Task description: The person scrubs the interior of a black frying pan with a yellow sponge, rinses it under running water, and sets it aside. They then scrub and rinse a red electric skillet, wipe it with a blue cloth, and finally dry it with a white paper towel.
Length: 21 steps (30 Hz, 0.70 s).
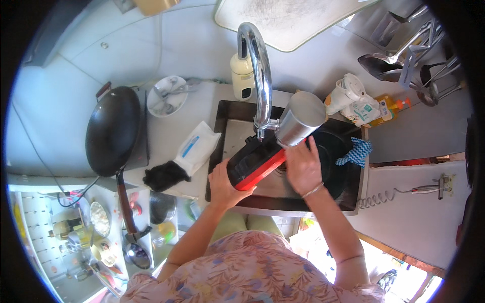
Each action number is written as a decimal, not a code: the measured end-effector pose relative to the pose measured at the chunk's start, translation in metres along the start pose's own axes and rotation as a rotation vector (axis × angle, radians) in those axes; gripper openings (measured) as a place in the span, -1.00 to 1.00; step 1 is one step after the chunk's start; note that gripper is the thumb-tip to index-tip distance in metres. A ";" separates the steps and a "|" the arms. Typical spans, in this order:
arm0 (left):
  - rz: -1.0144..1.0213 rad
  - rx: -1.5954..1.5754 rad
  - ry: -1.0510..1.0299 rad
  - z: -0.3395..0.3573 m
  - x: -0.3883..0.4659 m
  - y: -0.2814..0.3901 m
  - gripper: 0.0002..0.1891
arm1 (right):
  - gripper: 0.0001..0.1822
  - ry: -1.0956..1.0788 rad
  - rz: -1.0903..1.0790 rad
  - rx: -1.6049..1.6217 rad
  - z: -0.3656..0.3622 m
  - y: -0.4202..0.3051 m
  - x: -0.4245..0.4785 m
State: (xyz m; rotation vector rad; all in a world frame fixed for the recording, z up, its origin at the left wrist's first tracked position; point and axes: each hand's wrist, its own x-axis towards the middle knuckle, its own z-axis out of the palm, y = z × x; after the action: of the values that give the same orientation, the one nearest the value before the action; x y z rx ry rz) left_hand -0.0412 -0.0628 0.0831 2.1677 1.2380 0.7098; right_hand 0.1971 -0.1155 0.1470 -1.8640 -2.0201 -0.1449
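Over the kitchen sink (273, 202), a black and red appliance or container (257, 164) is held tilted between both hands. My left hand (226, 185) grips its lower left end, thumb along the red side. My right hand (304, 166) is at its upper right end, close under the silver cylinder (302, 117) on the faucet; its fingertips are partly hidden. The chrome faucet (264, 75) arches above, its spout just over the black part. Behind the right hand, a dark round pan or basin (333, 163) sits in the sink.
Left on the counter are a wok (113, 130), a plate with utensils (167, 96), a white packet (197, 147) and a black cloth or scrubber (166, 176). At right lie a blue patterned cloth (355, 152), a white jug (344, 92) and a pump bottle (384, 110). Ladles (394, 68) hang upper right.
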 end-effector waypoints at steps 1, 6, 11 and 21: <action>-0.011 -0.019 -0.013 0.000 0.001 0.004 0.07 | -0.65 0.028 0.030 -0.053 -0.003 0.014 0.003; 0.003 0.035 0.059 0.019 -0.006 -0.004 0.06 | -0.59 0.042 -0.149 0.131 0.017 -0.067 -0.007; 0.026 0.011 0.058 0.013 -0.004 0.003 0.03 | -0.66 0.041 -0.211 0.205 0.013 -0.056 0.002; -0.014 0.018 -0.014 0.028 -0.017 0.005 0.10 | -0.67 -0.014 -0.270 0.090 0.027 -0.074 0.007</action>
State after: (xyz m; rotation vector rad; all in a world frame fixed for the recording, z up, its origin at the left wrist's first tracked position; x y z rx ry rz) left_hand -0.0270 -0.0856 0.0639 2.1723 1.2557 0.6786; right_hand 0.1191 -0.1080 0.1376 -1.5368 -2.2412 -0.1121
